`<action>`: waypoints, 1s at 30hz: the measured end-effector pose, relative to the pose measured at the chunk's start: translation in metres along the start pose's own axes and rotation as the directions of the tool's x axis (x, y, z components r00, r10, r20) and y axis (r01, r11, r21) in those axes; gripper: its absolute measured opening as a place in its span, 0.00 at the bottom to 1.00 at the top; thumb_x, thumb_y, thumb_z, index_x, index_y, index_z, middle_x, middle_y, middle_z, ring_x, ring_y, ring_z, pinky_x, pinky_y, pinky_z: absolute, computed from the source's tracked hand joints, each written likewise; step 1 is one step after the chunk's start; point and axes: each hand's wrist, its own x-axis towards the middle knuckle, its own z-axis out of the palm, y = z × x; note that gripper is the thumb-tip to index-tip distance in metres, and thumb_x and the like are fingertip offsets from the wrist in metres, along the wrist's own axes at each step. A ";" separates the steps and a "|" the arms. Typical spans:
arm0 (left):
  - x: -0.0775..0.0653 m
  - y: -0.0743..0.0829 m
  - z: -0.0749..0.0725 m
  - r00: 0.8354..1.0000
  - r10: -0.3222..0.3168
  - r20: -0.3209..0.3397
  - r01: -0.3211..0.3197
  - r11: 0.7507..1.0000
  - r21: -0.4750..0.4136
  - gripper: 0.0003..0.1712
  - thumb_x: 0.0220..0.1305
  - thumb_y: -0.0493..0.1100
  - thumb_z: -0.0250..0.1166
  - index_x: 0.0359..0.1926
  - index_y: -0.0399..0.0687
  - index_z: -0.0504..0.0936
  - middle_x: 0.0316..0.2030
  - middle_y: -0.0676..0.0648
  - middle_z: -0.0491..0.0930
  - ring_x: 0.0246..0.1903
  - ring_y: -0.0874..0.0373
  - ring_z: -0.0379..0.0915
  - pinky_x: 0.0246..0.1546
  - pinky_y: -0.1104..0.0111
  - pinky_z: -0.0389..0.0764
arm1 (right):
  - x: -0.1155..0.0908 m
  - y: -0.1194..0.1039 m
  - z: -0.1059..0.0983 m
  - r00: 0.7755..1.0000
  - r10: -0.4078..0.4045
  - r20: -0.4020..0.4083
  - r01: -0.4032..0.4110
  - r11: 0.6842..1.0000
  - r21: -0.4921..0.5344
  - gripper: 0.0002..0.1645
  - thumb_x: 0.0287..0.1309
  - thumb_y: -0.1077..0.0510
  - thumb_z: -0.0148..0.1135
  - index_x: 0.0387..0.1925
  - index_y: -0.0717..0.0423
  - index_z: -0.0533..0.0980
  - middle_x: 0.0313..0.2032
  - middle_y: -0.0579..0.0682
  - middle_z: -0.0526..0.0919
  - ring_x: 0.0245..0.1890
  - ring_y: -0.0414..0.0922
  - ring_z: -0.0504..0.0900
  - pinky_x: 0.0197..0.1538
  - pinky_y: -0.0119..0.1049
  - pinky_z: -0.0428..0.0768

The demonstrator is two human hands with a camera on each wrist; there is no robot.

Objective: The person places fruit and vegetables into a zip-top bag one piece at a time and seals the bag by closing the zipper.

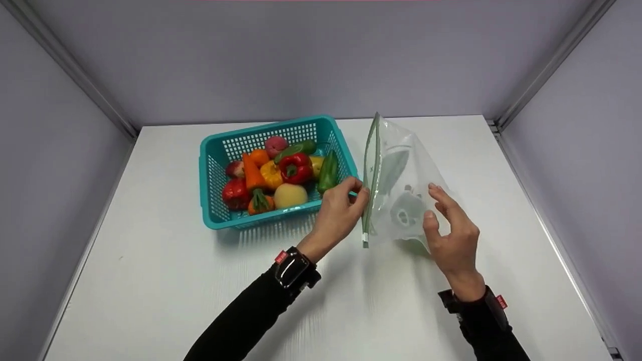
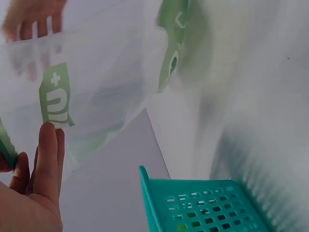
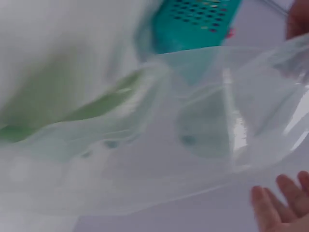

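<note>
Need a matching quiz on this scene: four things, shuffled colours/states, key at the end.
1. basket
2. plastic bag
3. left hand
4. carrot

A. pinching a green edge
B. orange, lying among other produce
C. see-through, with green print
D. turquoise, with perforated walls

Pairs: 1-D, 2-C, 3-A, 4-B
</note>
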 end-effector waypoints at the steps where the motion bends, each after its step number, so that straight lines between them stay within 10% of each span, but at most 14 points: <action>1: -0.001 0.000 0.002 1.000 0.022 -0.008 -0.022 1.000 0.011 0.07 0.75 0.39 0.58 0.40 0.43 0.82 0.38 0.48 0.87 0.34 0.60 0.83 0.37 0.72 0.84 | 0.007 -0.005 0.001 1.000 0.022 0.013 -0.022 1.000 -0.009 0.19 0.61 0.65 0.61 0.53 0.67 0.83 0.52 0.58 0.87 0.56 0.51 0.85 0.56 0.25 0.79; 6: -0.003 0.003 0.011 0.996 0.089 -0.019 -0.088 0.995 0.049 0.06 0.75 0.37 0.59 0.40 0.41 0.81 0.39 0.45 0.87 0.37 0.59 0.86 0.38 0.74 0.85 | 0.047 -0.026 0.013 0.993 0.039 0.110 -0.022 0.988 -0.153 0.09 0.67 0.59 0.66 0.42 0.63 0.84 0.39 0.55 0.89 0.40 0.50 0.89 0.39 0.33 0.87; 17: -0.006 0.003 0.023 0.990 0.141 -0.009 -0.139 0.983 0.118 0.05 0.74 0.38 0.60 0.39 0.42 0.80 0.38 0.45 0.85 0.40 0.57 0.86 0.40 0.73 0.85 | 0.084 -0.031 0.046 0.958 0.053 0.282 0.059 0.925 -0.375 0.22 0.61 0.49 0.73 0.38 0.65 0.80 0.26 0.59 0.80 0.21 0.54 0.80 0.22 0.51 0.79; 25: -0.007 -0.004 0.019 0.990 0.137 -0.036 -0.132 0.984 0.119 0.05 0.74 0.38 0.59 0.39 0.41 0.79 0.39 0.44 0.83 0.40 0.55 0.86 0.40 0.72 0.85 | 0.082 -0.022 0.035 0.903 0.276 0.330 -0.155 0.924 -0.349 0.12 0.57 0.62 0.67 0.41 0.66 0.83 0.25 0.56 0.86 0.25 0.56 0.84 0.32 0.56 0.80; 30: -0.008 -0.010 0.013 0.993 0.100 -0.055 -0.091 0.983 0.158 0.06 0.74 0.38 0.60 0.37 0.43 0.80 0.35 0.47 0.82 0.36 0.58 0.82 0.39 0.72 0.83 | 0.073 -0.007 0.026 0.866 0.393 0.309 -0.309 0.907 -0.287 0.11 0.58 0.64 0.61 0.41 0.63 0.84 0.26 0.53 0.89 0.21 0.45 0.86 0.29 0.37 0.78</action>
